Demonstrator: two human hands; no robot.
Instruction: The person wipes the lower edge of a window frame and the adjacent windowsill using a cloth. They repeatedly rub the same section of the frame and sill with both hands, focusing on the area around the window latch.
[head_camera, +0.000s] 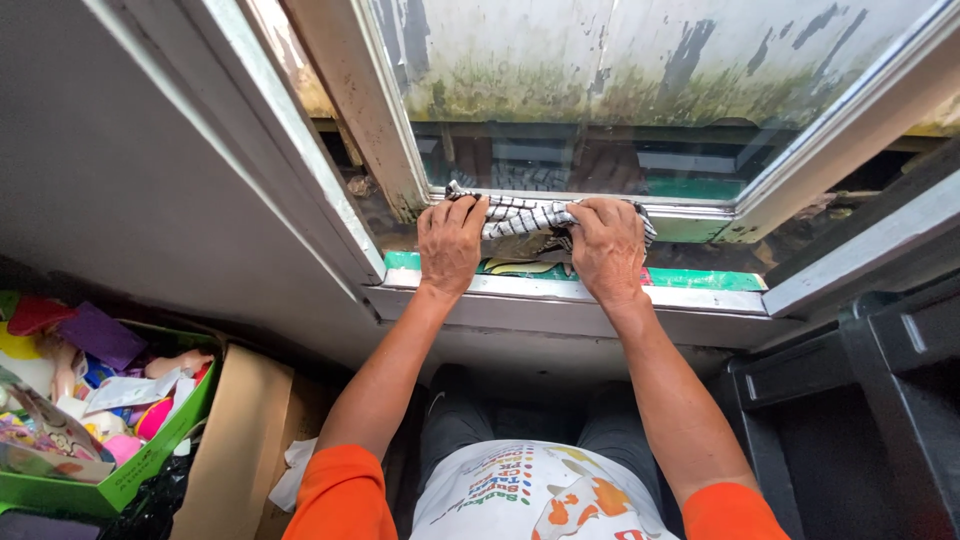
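Lying under both hands: checked cloth.

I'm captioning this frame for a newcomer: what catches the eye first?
Both hands, left hand and right hand, press a striped cloth onto the window frame at centre. Behind the glass, a mould-stained wall fills the top. At lower left sits a green box of colourful clutter.

Both hands — left hand, right hand — press striped cloth onto sill.
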